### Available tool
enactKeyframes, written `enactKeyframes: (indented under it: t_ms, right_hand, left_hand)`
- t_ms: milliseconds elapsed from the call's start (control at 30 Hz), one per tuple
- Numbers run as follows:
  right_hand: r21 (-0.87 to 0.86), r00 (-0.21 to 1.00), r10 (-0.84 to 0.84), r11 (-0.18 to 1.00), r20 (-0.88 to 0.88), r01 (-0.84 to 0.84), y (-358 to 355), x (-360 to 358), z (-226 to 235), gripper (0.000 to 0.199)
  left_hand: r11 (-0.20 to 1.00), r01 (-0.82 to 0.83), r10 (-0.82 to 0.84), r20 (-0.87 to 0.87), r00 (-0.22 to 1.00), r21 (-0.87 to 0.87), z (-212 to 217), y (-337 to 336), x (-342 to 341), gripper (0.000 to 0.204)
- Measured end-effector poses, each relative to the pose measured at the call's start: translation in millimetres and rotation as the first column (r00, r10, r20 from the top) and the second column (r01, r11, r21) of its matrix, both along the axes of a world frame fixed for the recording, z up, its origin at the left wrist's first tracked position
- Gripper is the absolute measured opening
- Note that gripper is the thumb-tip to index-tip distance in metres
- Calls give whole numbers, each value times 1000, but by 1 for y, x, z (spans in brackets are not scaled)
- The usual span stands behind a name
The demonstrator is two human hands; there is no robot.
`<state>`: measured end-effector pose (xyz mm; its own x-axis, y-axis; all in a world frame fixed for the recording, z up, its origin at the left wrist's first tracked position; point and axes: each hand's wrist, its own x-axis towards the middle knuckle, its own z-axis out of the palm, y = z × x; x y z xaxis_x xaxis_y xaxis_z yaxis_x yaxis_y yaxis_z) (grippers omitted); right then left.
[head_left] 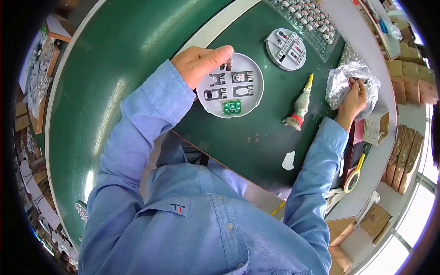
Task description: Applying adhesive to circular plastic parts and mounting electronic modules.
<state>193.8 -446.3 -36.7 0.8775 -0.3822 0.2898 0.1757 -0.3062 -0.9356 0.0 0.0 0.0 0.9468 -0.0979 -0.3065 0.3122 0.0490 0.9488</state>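
My left hand grips the upper-left edge of a round white plastic housing, thumb stretched over the rim and the other fingers mostly hidden. Inside the housing are slots with small metal contacts and a green circuit board. Over on the right, my right hand reaches into the mouth of a clear plastic bag. Its fingertips are pinched together at small dark pieces too small to name. Between the hands lies a screwdriver-like tool wrapped in pale material, with a yellow tip and red band.
A second round white housing lies farther back, beside a clear tray of small white-and-red parts. A small open carton and a yellow-handled round tool are at the right. A white scrap lies near the front edge.
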Motion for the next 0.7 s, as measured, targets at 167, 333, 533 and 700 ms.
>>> enactKeyframes:
  t_ms: [167,333,533,700]
  right_hand:
    - [-8,1000,-6,1000,7,6,1,-1,-4,34]
    - [9,1000,3,1000,12,-3,3,2,-7,34]
    - [52,999,11,999,32,-12,-7,3,-14,29]
    - [35,999,-2,999,41,1,3,1,-7,27]
  left_hand:
    - [999,35,-36,13,999,25,-5,5,0,64]
    - [998,1,0,14,1000,-67,-2,-1,-3,61]
    - [997,-30,30,9,1000,-73,-3,-4,-3,59]
    - [1000,-25,25,22,999,-11,-11,1,0,60]
